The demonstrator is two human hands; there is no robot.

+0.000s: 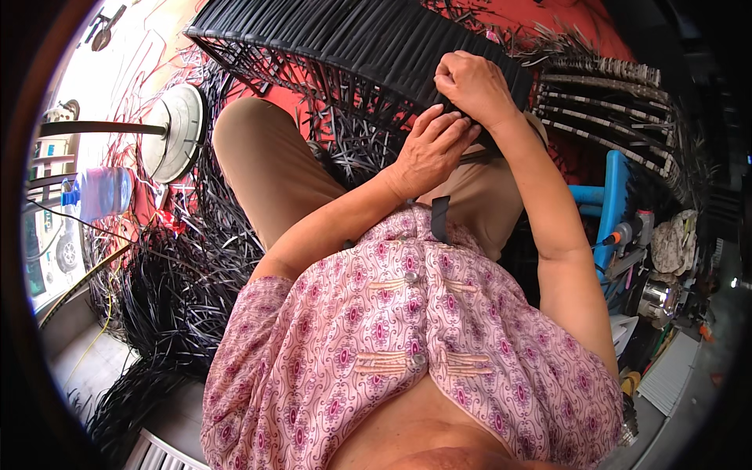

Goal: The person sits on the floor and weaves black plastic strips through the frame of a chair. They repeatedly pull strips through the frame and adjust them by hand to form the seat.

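Note:
A long black piece of woven strip work point(345, 47), wrapped tightly over a frame, lies across the upper middle in front of my knees. My left hand point(431, 150) holds its near edge, fingers bent against the rim and thumb side hidden. Just beyond it, my right hand point(476, 84) is closed in a pinch above the woven top. Whatever lies between the right fingers is too small to make out. A loose black strip end point(440, 218) hangs below my left hand, against my shirt.
Heaps of black strips point(180, 274) cover the floor at left. A round-based stand point(174, 133) and a blue water bottle point(106, 192) are beyond. At right are stacked woven pieces point(603, 110), a blue plastic chair point(612, 204) and a tool with an orange tip point(627, 231).

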